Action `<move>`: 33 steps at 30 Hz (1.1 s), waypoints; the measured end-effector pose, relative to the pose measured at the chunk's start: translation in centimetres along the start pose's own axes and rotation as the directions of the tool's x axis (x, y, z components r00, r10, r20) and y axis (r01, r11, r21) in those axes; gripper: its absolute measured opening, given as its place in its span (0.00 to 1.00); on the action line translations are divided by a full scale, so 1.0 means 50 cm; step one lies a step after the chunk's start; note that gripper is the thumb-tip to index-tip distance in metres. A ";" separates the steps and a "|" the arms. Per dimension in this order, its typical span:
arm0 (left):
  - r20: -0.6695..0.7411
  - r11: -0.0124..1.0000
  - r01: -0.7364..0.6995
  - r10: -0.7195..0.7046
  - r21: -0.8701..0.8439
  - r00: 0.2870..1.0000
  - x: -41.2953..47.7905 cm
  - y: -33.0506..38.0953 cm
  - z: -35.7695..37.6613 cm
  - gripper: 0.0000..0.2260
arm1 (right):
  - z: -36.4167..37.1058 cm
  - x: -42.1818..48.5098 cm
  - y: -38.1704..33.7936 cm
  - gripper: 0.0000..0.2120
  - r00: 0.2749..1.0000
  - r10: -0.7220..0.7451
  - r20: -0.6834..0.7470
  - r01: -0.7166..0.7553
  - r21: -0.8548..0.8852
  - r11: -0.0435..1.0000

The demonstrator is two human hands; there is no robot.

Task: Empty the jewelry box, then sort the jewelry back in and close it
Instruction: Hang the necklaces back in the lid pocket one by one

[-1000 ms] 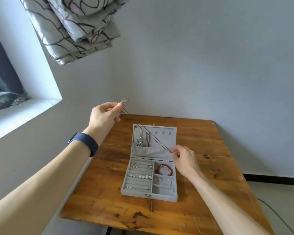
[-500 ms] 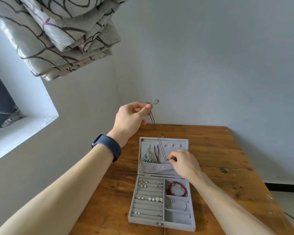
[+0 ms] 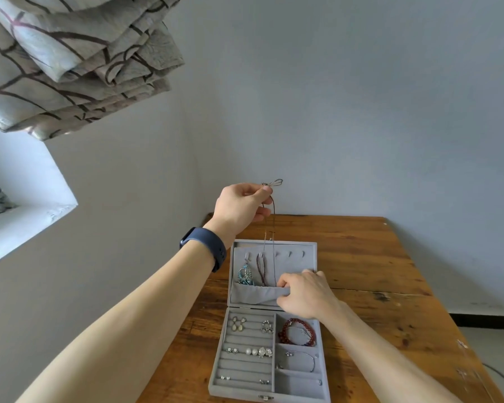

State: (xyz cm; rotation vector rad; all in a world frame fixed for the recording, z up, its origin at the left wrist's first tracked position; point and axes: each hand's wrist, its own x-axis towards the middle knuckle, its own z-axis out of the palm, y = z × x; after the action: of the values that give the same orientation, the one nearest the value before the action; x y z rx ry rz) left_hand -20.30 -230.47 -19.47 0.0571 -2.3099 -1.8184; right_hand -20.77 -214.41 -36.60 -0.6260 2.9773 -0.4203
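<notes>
A grey jewelry box [image 3: 269, 394] lies open on the wooden table [image 3: 367, 274], its lid upright at the back. My left hand [image 3: 240, 206] pinches the top of a thin necklace [image 3: 274, 228] high above the lid; the chain hangs straight down into the lid's fabric pocket [image 3: 253, 295]. My right hand [image 3: 306, 295] grips the pocket's upper edge and the chain's lower end. A blue pendant [image 3: 245, 276] and a dark bead strand [image 3: 261, 269] hang from hooks in the lid. In the tray lie earrings [image 3: 239, 324], a red bead bracelet [image 3: 297, 333] and a silver bangle [image 3: 300, 362].
The table stands in a corner against grey walls. A patterned curtain [image 3: 70, 59] hangs at the upper left above a white window sill [image 3: 26, 225]. A cable [image 3: 501, 376] runs on the floor at the right. Bare wood lies right of the box.
My left hand has swung right with the necklace top, so the chain now hangs vertical instead of slanting. My right hand has gone down to the lid pocket. The camera has moved closer to the box.
</notes>
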 end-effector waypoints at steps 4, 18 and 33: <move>0.022 0.991 0.054 -0.052 -0.123 0.998 0.009 0.008 0.012 0.10 | -0.019 0.004 0.009 0.21 0.997 0.063 0.034 -0.068 0.179 0.981; -0.005 0.999 0.036 -0.036 0.010 0.999 0.015 -0.038 0.013 0.08 | -0.077 0.015 -0.026 0.15 0.920 0.103 -0.379 0.047 0.365 0.930; -0.043 0.889 -0.100 0.133 0.448 0.990 -0.013 -0.184 0.015 0.07 | -0.016 0.017 -0.020 0.17 0.999 0.048 0.008 -0.049 0.091 0.995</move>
State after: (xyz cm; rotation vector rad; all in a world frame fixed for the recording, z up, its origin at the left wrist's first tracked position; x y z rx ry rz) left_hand -20.68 -231.89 -28.62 0.0492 -2.5652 -1.1790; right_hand -21.29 -215.43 -35.56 -0.5437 2.9410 -0.5459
